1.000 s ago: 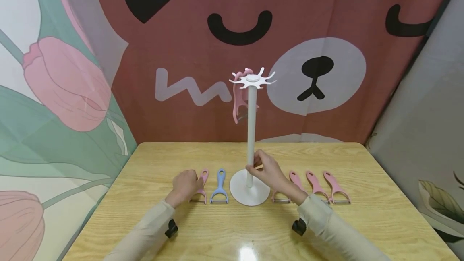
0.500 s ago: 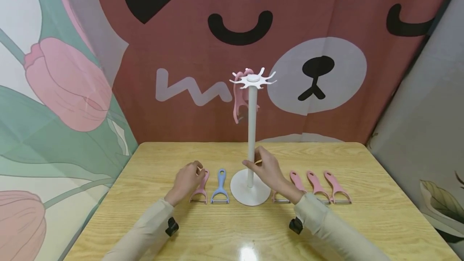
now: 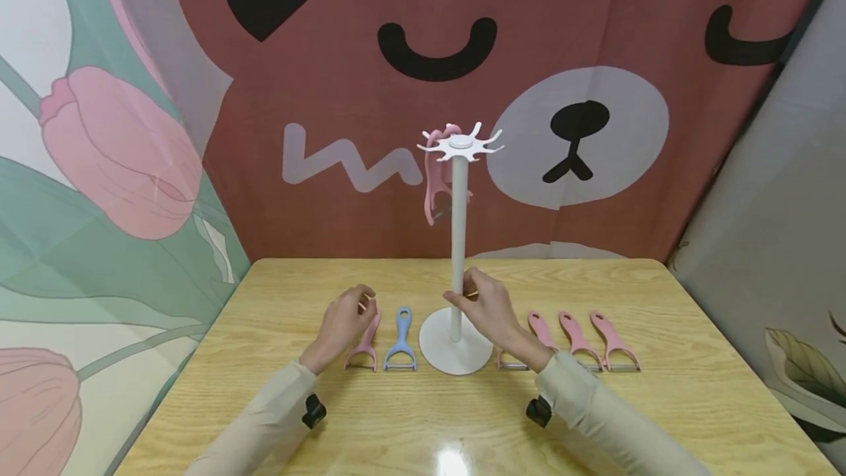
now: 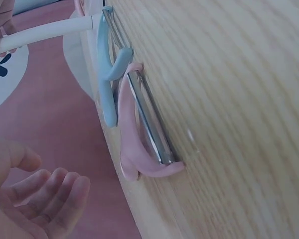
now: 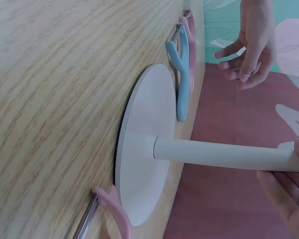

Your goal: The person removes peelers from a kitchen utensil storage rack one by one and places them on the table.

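Note:
My right hand [image 3: 492,311] holds the white pole [image 3: 459,233] of an upright stand between thumb and fingers, low above its round base [image 3: 439,358]. To the left, my left hand [image 3: 341,325] hovers with loosely bent fingers and nothing in them. It overlaps the handle of a pink peeler [image 3: 364,350] in the head view; the left wrist view shows the fingers apart from that pink peeler [image 4: 132,144]. A blue peeler [image 3: 402,336] lies between it and the base. Pink peelers [image 3: 436,175] hang from the stand's hooked top [image 3: 460,144], partly behind the pole.
Several pink peelers [image 3: 611,336] lie in a row right of the base, the nearest partly under my right forearm. The wooden table [image 3: 396,424] ends at a patterned cloth backdrop [image 3: 330,219].
My left hand has lifted from the pink peeler's handle, and the peeler stays in place on the table. My right hand has slid slightly up the pole.

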The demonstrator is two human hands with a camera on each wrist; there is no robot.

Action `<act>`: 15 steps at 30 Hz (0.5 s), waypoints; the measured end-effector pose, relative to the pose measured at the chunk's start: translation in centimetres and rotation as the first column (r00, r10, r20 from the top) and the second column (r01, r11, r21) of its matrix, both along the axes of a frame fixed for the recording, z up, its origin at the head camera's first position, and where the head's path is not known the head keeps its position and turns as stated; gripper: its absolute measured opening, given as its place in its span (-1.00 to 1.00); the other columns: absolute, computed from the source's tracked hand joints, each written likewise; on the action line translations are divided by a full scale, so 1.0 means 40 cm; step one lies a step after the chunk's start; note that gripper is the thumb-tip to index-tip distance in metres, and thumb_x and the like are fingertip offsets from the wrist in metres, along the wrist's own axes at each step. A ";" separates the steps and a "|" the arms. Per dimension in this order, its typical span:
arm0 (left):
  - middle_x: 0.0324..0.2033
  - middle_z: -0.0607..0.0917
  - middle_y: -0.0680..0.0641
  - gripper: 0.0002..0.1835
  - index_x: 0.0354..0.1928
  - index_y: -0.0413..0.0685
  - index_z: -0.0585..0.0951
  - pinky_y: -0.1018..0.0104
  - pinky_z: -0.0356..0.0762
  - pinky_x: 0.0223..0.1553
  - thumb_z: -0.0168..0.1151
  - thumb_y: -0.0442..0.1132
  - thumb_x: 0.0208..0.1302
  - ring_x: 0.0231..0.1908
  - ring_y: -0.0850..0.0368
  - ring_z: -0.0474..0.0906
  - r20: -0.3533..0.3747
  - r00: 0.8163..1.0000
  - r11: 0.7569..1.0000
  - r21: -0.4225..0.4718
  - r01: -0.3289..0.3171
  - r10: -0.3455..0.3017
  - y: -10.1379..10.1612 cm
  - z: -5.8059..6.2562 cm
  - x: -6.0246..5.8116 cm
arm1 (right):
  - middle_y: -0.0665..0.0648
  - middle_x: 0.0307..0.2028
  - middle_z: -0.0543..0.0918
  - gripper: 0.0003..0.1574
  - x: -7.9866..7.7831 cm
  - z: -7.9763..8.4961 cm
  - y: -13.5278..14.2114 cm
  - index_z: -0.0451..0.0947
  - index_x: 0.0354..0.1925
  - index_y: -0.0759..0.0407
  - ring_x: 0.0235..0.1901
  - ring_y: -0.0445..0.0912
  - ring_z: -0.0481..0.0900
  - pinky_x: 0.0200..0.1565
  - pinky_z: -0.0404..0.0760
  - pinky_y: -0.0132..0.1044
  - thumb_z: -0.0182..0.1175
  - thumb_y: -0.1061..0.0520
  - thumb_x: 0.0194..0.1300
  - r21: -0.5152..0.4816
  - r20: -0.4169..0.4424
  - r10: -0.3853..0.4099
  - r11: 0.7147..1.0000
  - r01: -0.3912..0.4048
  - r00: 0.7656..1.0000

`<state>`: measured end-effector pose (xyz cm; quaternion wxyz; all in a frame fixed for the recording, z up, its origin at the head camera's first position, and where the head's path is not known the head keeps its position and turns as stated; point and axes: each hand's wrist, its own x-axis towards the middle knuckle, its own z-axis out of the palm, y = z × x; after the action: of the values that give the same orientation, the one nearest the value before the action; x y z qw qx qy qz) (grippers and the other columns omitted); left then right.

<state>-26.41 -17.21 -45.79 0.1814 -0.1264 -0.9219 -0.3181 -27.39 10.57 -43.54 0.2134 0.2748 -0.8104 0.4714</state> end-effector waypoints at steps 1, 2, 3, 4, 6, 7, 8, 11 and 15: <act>-0.41 0.68 -0.05 -0.84 -0.13 -0.26 0.64 0.16 0.59 -0.38 0.22 -0.39 0.28 -0.43 0.12 0.61 -0.003 1.000 1.000 0.001 0.003 -0.003 0.000 0.000 0.000 | 0.02 -0.45 0.67 -0.75 0.000 0.000 0.000 0.53 -0.29 0.20 -0.44 -0.16 0.67 -0.36 0.67 -0.38 0.45 0.22 0.17 0.001 -0.003 0.003 1.000 -0.003 1.000; -0.42 0.68 -0.05 -0.84 -0.12 -0.26 0.64 0.16 0.59 -0.39 0.21 -0.39 0.28 -0.44 0.12 0.61 -0.003 1.000 1.000 0.002 0.005 -0.005 0.000 0.000 -0.001 | 0.02 -0.45 0.67 -0.76 0.001 0.000 0.000 0.53 -0.29 0.20 -0.44 -0.16 0.67 -0.37 0.67 -0.38 0.45 0.23 0.18 0.002 -0.006 0.007 1.000 -0.007 1.000; -0.42 0.68 -0.05 -0.84 -0.12 -0.26 0.64 0.16 0.59 -0.39 0.21 -0.38 0.28 -0.44 0.13 0.61 -0.002 1.000 1.000 0.005 0.007 -0.007 0.000 0.000 -0.002 | 0.01 -0.45 0.66 -0.76 0.000 -0.001 0.000 0.53 -0.29 0.20 -0.44 -0.16 0.67 -0.37 0.67 -0.38 0.45 0.23 0.17 0.004 -0.013 0.008 1.000 -0.008 1.000; -0.41 0.68 -0.05 -0.84 -0.11 -0.26 0.64 0.16 0.59 -0.39 0.21 -0.38 0.29 -0.43 0.13 0.61 0.001 1.000 1.000 0.009 0.012 -0.012 0.000 0.001 -0.002 | 0.01 -0.46 0.66 -0.76 0.000 -0.001 0.000 0.53 -0.30 0.20 -0.45 -0.16 0.67 -0.38 0.67 -0.38 0.45 0.24 0.17 0.007 -0.020 0.009 1.000 -0.008 1.000; -0.41 0.68 -0.05 -0.83 -0.11 -0.25 0.64 0.17 0.59 -0.38 0.22 -0.38 0.29 -0.43 0.13 0.61 0.010 1.000 1.000 0.021 0.017 -0.017 0.002 0.003 -0.003 | 0.01 -0.46 0.66 -0.76 -0.001 -0.002 0.000 0.54 -0.30 0.20 -0.45 -0.17 0.67 -0.38 0.66 -0.38 0.45 0.24 0.17 0.014 -0.033 0.013 1.000 -0.012 0.999; -0.40 0.68 -0.04 -0.84 -0.10 -0.25 0.64 0.18 0.59 -0.37 0.21 -0.38 0.31 -0.42 0.14 0.61 0.015 1.000 0.999 0.026 0.021 -0.022 0.004 0.005 -0.004 | 0.00 -0.46 0.65 -0.77 -0.002 -0.003 -0.001 0.54 -0.30 0.20 -0.45 -0.17 0.67 -0.38 0.66 -0.39 0.45 0.24 0.17 0.019 -0.039 0.015 1.000 -0.014 0.999; -0.39 0.69 -0.04 -0.84 -0.10 -0.25 0.64 0.18 0.60 -0.36 0.21 -0.37 0.31 -0.41 0.14 0.61 0.020 0.999 0.999 0.034 0.030 -0.031 0.005 0.008 -0.005 | 0.00 -0.46 0.65 -0.77 -0.003 -0.003 -0.001 0.54 -0.30 0.20 -0.45 -0.17 0.67 -0.38 0.66 -0.39 0.44 0.24 0.17 0.021 -0.044 0.018 1.000 -0.017 0.999; -0.38 0.69 -0.04 -0.84 -0.09 -0.23 0.64 0.18 0.61 -0.34 0.20 -0.37 0.32 -0.40 0.14 0.62 0.020 0.998 0.998 0.044 0.053 -0.054 0.012 0.015 -0.006 | 0.01 -0.47 0.65 -0.78 -0.002 -0.001 -0.001 0.54 -0.30 0.21 -0.45 -0.16 0.68 -0.38 0.66 -0.39 0.43 0.26 0.18 0.022 -0.046 0.032 0.999 -0.031 0.998; -0.36 0.69 -0.05 -0.84 -0.08 -0.23 0.64 0.17 0.62 -0.32 0.21 -0.36 0.34 -0.38 0.12 0.62 0.017 0.997 0.995 0.065 0.070 -0.072 0.021 0.026 -0.007 | 0.03 -0.46 0.65 -0.80 0.002 0.000 0.001 0.54 -0.29 0.23 -0.44 -0.14 0.68 -0.37 0.67 -0.39 0.41 0.27 0.21 0.031 -0.025 0.036 0.999 -0.035 0.999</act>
<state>-26.67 -16.38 -44.75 0.1649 -0.1500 -0.9078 -0.3552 -27.32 10.59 -43.53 0.2111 0.2982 -0.8097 0.4593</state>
